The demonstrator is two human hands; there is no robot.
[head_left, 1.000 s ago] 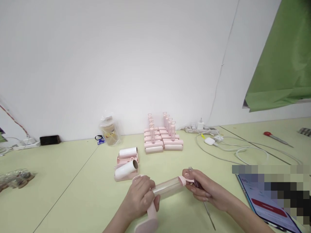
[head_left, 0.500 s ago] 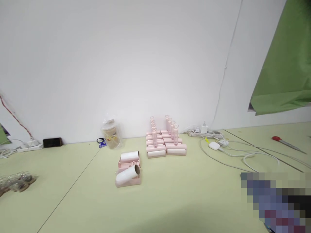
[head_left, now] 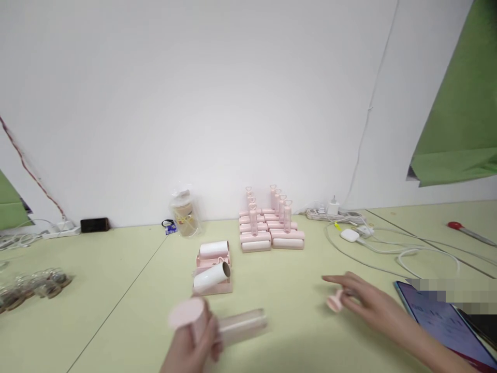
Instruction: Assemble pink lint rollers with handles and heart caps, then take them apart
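Observation:
My left hand (head_left: 194, 344) is wrapped around a pink lint roller (head_left: 188, 313), slightly blurred, at the bottom centre. Its clear tube handle (head_left: 244, 327) sticks out to the right. Off to the right, my right hand (head_left: 368, 305) pinches a small pink cap (head_left: 334, 302) between thumb and fingers, with the index finger stretched out leftward. Just beyond my left hand lies an opened pink lint roller case (head_left: 213, 288) with two white paper rolls (head_left: 212, 277), one of them tilted. Finished-looking pink lint rollers (head_left: 287, 238) stand in two rows near the wall, heart-shaped loops on top.
A phone (head_left: 438, 321) lies at the right, partly under my right forearm. White cables (head_left: 388, 248) and a power strip (head_left: 310, 214) are at the back right. A bagged cup (head_left: 185, 217), a black phone (head_left: 95, 225) and clear round items (head_left: 34, 287) are leftward.
Both hands have come into view, the left with a lint roller and the right with a small pink cap. The view has shifted slightly left.

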